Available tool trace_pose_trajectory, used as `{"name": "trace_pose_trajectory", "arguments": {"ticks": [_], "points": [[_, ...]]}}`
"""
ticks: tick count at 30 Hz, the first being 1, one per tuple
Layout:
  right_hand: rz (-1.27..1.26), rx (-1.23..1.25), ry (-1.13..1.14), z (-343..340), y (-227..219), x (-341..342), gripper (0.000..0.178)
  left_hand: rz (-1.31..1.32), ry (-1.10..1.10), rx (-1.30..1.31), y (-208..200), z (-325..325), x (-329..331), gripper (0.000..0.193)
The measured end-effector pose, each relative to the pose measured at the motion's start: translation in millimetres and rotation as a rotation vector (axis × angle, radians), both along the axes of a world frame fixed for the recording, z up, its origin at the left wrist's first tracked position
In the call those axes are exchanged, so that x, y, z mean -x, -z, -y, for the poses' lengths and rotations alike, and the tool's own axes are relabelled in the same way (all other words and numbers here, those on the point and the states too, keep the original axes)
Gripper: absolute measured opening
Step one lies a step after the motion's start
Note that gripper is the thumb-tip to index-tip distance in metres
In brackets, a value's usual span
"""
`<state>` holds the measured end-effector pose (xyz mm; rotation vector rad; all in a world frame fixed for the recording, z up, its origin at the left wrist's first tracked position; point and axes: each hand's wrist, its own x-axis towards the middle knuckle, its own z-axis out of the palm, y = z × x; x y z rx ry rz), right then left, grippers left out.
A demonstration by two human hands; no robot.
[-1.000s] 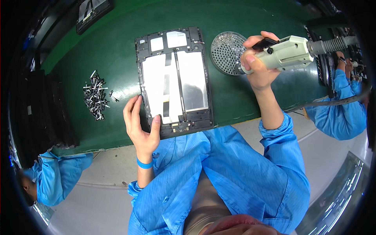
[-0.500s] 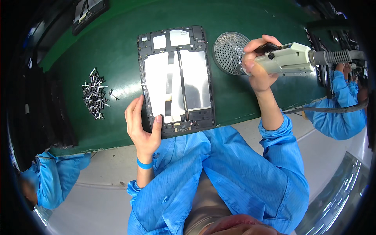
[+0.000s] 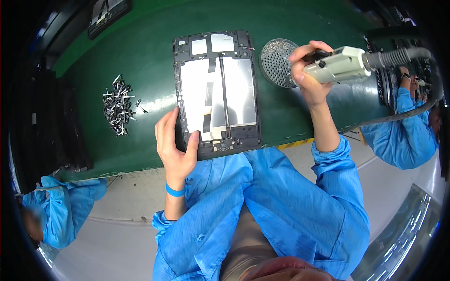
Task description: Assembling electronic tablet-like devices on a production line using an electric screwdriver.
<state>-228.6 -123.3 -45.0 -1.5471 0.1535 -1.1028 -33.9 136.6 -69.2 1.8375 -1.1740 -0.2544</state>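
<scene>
An opened tablet (image 3: 218,93) lies on the green table, its silvery battery pack showing inside a black frame. My left hand (image 3: 177,147) holds it by the lower left edge, thumb on top and fingers along the side. In my right hand (image 3: 311,70) is a pale electric screwdriver (image 3: 338,65), with a thick ribbed cable sleeve behind it. The screwdriver's nose is at the right edge of a round tray (image 3: 277,65) full of small holes, with loose screws near its far rim. My hand hides the screwdriver's tip.
Left of the tablet lies a pile of small black and silvery parts (image 3: 118,105). Another opened device (image 3: 108,16) sits at the far left. Dark stacked items (image 3: 51,126) line the left side. Blue-sleeved co-workers (image 3: 77,208) sit at both sides. The cable (image 3: 398,116) crosses the table's right edge.
The view has shifted slightly, and the tablet sits a little farther right in it. The screwdriver's body has turned a little, its nose staying by the round tray. Both hands keep their grips.
</scene>
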Motion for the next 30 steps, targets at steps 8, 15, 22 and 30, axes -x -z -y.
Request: {"name": "trace_pose_trajectory", "arguments": {"ticks": [8,15,22,30], "points": [[0.050,-0.053,0.049,4,-17,-5,0.059,-0.011,-0.006,0.016,2,0,0,0.055],[0.087,-0.084,0.032,-2,-29,-15,0.062,0.001,-0.041,0.021,1,-4,-3,0.048],[0.082,-0.005,-0.005,-4,-53,-45,0.059,0.185,-0.294,0.024,-7,-1,-44,0.017],[0.288,0.009,-0.122,-1,-87,-108,0.049,0.486,-0.059,-0.187,-13,11,-118,0.010]]}}
